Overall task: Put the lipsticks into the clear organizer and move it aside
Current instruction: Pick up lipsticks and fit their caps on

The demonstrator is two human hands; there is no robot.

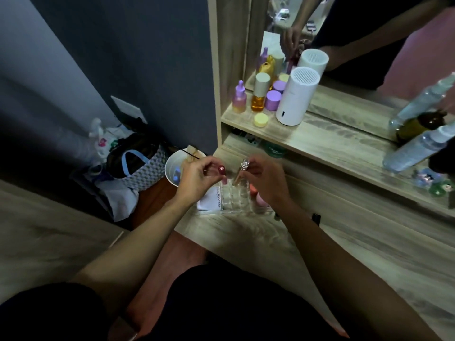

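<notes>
A clear organizer with a grid of small cells sits on the wooden dresser top near its left corner. My left hand hovers over the organizer's left side, pinching a lipstick with a dark red cap. My right hand grips a slim lipstick with a clear faceted cap, tilted, its lower end down among the back cells. A white packet lies in the organizer's left section. Two pink round items sit in its right part, partly hidden by my right hand.
A shelf above holds a white cylindrical device, purple and orange bottles, a yellow jar and clear spray bottles before a mirror. A white bowl and a patterned bag sit on the floor left of the dresser.
</notes>
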